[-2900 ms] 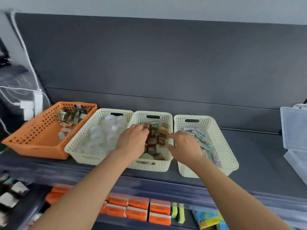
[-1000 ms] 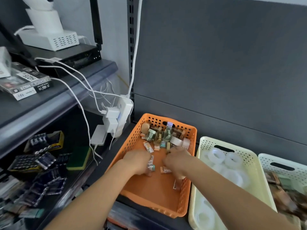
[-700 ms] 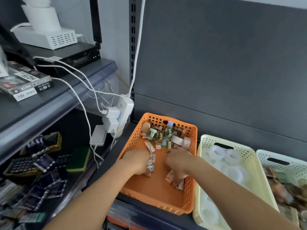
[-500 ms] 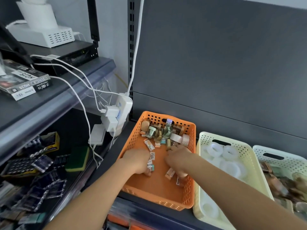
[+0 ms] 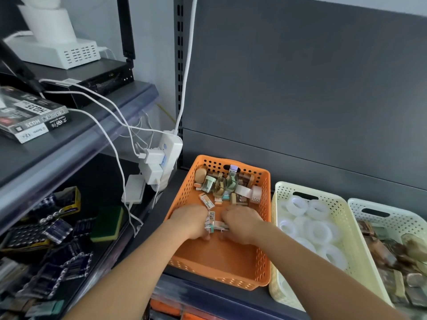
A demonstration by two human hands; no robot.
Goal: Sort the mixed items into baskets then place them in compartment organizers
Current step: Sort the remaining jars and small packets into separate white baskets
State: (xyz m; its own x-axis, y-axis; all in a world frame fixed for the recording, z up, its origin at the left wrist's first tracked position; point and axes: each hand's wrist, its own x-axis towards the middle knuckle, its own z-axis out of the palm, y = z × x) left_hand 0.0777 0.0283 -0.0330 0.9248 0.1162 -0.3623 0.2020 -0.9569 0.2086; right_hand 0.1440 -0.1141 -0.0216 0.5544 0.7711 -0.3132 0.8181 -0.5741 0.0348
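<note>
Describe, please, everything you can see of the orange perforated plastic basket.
The orange perforated plastic basket is rectangular, with a handle slot in its far wall and a smooth floor. It sits on the dark grey shelf, close beside the cream perforated basket. Small jars, bottles and packets are heaped at its far end; the near half is bare. The left hand and right hand reach inside, gripping small labelled packets mid-floor.

left hand [image 5: 189,221] | right hand [image 5: 242,224] | both gripping small packets [image 5: 216,224] | inside orange basket [image 5: 221,257]
</note>
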